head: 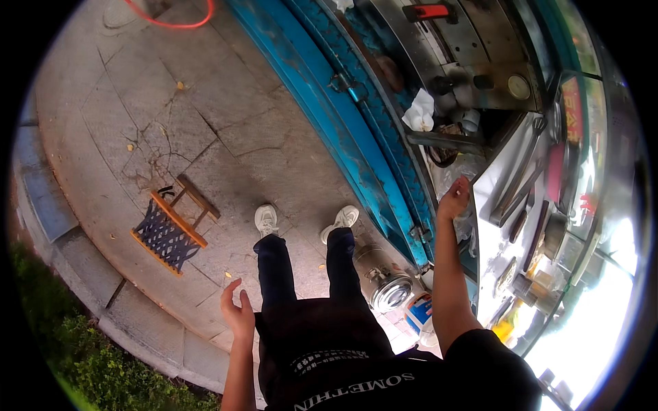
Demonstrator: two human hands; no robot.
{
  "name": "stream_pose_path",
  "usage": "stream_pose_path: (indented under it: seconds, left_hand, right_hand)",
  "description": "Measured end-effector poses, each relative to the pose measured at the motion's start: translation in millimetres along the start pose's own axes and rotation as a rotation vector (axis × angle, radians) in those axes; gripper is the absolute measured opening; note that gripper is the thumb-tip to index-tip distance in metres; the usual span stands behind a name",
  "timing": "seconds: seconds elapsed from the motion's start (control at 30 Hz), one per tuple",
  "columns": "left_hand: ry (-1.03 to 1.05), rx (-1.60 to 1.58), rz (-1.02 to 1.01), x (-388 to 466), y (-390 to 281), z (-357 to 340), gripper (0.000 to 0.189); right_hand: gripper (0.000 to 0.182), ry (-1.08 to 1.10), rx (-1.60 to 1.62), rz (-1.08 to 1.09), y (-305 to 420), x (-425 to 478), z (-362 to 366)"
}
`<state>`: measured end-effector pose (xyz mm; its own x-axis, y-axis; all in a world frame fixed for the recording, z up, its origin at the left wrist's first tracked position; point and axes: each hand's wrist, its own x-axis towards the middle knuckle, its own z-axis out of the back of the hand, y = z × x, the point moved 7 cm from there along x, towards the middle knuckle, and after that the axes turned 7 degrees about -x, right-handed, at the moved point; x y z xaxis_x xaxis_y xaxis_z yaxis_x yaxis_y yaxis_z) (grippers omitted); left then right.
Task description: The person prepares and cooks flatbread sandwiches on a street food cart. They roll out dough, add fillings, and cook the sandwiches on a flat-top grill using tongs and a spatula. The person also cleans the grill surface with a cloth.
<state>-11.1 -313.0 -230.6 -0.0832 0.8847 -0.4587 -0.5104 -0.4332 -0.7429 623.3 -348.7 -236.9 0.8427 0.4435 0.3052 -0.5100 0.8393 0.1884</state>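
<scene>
My left hand [238, 309] hangs over the pavement at my side, fingers apart and holding nothing. To its upper left a folding stool [167, 231] with a woven dark seat and wooden bars stands on the paving. My right hand [454, 199] reaches over the edge of a food stall's cabinet, beside clear plastic bags [461, 167]; its fingers are bent and partly hidden, so a hold on anything cannot be made out. Just right of that hand, a metal worktop [486, 205] bears long tongs [519, 169], a slotted utensil and knives. White crumpled tissue [420, 110] lies above.
The blue metal side [329, 123] of the stall runs along my right. A steel canister [383, 280] and a white-and-blue tub [419, 308] stand near my right foot. An orange hose [177, 24] lies far ahead. Stone kerb [149, 321] and shrubs border the left.
</scene>
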Motion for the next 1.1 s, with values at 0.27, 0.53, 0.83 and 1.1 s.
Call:
stream_pose_path:
  seconds: [0.27,0.53,0.83,1.1]
  left_hand:
    - [0.090,-0.075,0.018,38.5,2.3,6.4,0.026]
    - [0.089,-0.097,-0.081,40.8,-38.8,20.4,0.025]
    - [0.371,0.024,-0.354,51.6,-257.8,-39.7,0.024]
    - [0.346,0.045,-0.739,37.9,-393.9,-119.2,0.019]
  right_hand:
    - [0.038,0.026,-0.017,-0.158,22.7,95.4,-111.2]
    - [0.028,-0.228,0.467,-0.372,21.7,-6.6,-4.9]
    - [0.030,0.565,0.503,-0.070,76.4,-125.9,240.3]
    - [0.018,-0.043,0.493,0.017,44.1,214.4,317.4]
